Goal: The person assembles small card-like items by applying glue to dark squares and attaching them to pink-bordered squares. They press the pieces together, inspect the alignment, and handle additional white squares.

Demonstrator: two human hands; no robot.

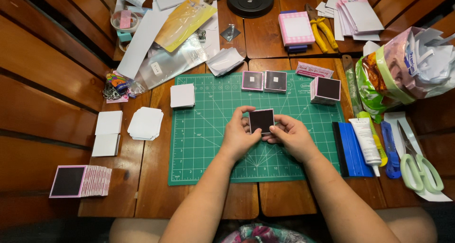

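Nearest the camera, both forearms reach in over the edge of the brown slatted wooden counter (284, 198). The left hand (237, 136) and the right hand (291, 136) meet above the green gridded cutting mat (204, 143), and together they hold a small square card with a black face and pale border (261, 120), upright and facing the camera, just above the mat's middle. The fingers of both hands are closed on its side edges and lower corners, thumbs in front.

The step in hand looks like checking or pressing together one card among many alike. The next move would seem to call for a steady pinch at the edges, so the black face stays clean and square.

To the left, at the counter's near edge, lies a row of pink-edged black cards (80, 180); beyond it, stacks of plain white squares (144, 123). To the right lie a blue flat scraper (350, 148), a white glue tube (366, 139) and pale green scissors (419, 169).

Farther on the mat sit two finished pink-bordered cards (264, 81) and a stack of black-faced cards (325, 90). Beyond those are clear plastic sleeves (170, 63), yellow-handled pliers (323, 32), a bag stuffed with paper scraps (407, 65) and a black round device (250, 0). Little of the room shows past the counter.
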